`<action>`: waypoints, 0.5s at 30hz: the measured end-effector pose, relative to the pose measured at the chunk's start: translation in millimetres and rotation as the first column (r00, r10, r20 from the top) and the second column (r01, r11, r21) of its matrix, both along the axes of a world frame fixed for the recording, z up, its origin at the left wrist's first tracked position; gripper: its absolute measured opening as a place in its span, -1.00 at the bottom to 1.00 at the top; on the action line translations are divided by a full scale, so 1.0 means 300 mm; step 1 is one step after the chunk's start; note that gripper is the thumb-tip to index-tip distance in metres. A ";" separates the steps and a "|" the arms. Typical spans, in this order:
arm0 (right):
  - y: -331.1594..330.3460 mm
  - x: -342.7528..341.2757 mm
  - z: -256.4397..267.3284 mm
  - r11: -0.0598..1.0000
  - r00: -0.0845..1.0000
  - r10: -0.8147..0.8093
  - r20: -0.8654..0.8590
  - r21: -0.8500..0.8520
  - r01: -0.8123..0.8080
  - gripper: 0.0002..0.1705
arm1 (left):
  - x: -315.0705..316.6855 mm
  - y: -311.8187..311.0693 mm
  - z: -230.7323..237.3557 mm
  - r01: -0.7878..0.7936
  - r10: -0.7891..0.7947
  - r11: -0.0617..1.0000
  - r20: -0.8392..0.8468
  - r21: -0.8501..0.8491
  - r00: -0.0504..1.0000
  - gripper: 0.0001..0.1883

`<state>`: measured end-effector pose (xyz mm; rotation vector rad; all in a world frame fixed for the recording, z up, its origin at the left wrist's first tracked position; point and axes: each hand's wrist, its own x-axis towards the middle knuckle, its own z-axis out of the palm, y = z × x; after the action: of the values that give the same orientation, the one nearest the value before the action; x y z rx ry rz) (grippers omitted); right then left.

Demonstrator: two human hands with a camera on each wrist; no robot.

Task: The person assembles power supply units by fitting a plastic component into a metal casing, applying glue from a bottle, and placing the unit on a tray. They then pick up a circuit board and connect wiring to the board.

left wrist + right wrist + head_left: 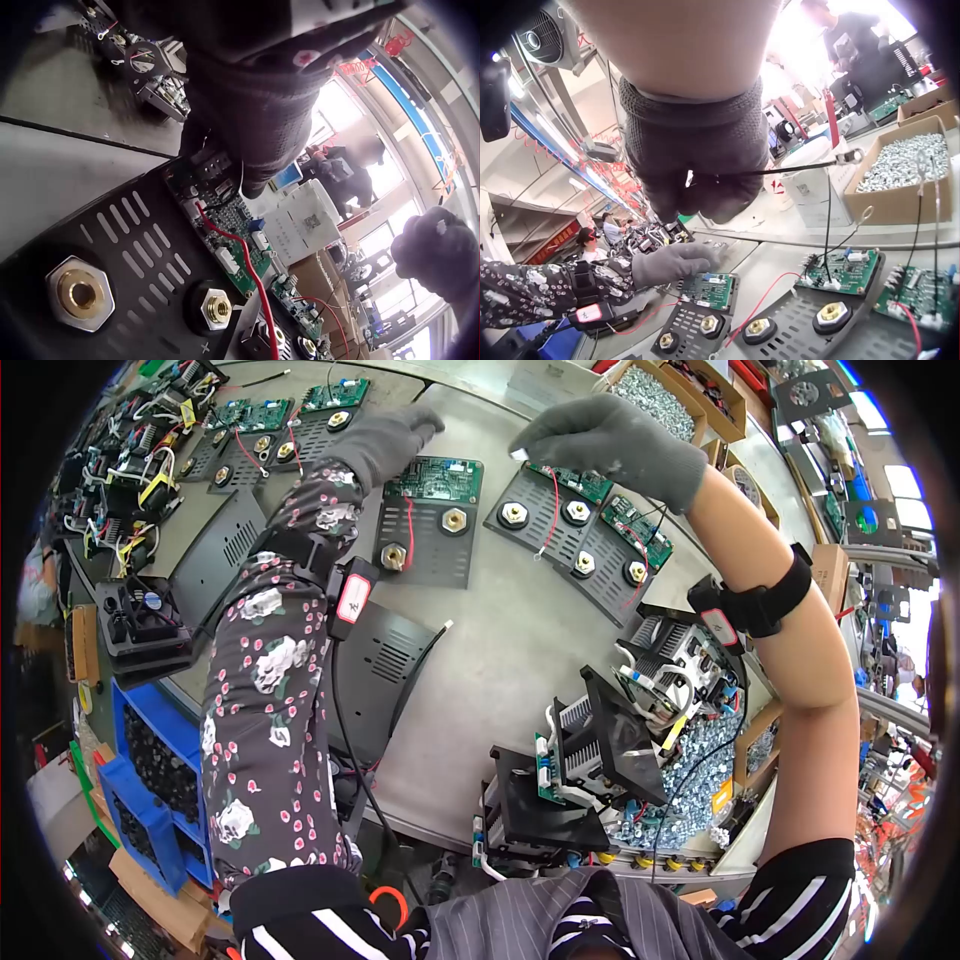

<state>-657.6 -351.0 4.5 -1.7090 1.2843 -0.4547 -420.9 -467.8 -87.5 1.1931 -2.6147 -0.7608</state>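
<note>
My gloved left hand reaches over the far end of a slotted black plate bearing a green circuit board. Its fingers extend past the board's far edge; in the left wrist view the glove partly covers the board. A red wire loops from that board across the plate. My gloved right hand is raised above two similar plates, pinching a black wire near a small white connector. The wire's ring terminal sticks out to one side. Brass-centred hex nuts sit on the plates.
More plates with boards stand at the far left. Black-and-silver assemblies occupy the near right beside loose metal hardware. A carton of small metal parts stands behind the right plates. Blue bins stand at the left.
</note>
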 end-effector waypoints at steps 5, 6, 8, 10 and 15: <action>-0.060 0.053 -0.079 0.999 0.997 0.045 -0.063 -0.006 -0.045 -0.68 | 0.095 0.008 0.154 -0.133 0.206 0.945 -0.227 0.300 0.952 -0.32; -0.068 0.071 -0.070 0.999 0.987 0.050 -0.150 0.001 -0.050 -0.66 | 0.138 0.008 0.167 -0.133 0.205 0.945 -0.223 0.298 0.953 -0.32; -0.082 0.108 -0.071 0.998 0.972 0.057 -0.227 0.011 -0.056 -0.65 | 0.236 0.019 0.184 -0.186 0.205 0.979 -0.403 0.086 0.892 -0.67; -0.106 0.142 -0.082 0.997 0.910 0.050 -0.412 -0.036 -0.072 -0.62 | 0.309 0.076 0.213 -0.271 0.323 0.945 -0.377 0.184 0.868 -0.68; -0.140 0.219 -0.117 0.986 0.845 0.150 -0.514 0.012 -0.168 -0.63 | 0.478 0.211 0.172 -0.441 0.558 0.741 -0.097 0.507 0.824 -0.69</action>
<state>-592.0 -392.9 -30.6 -2.0289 1.4897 0.0972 -277.6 -404.6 -36.0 1.7024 -1.8055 -1.3461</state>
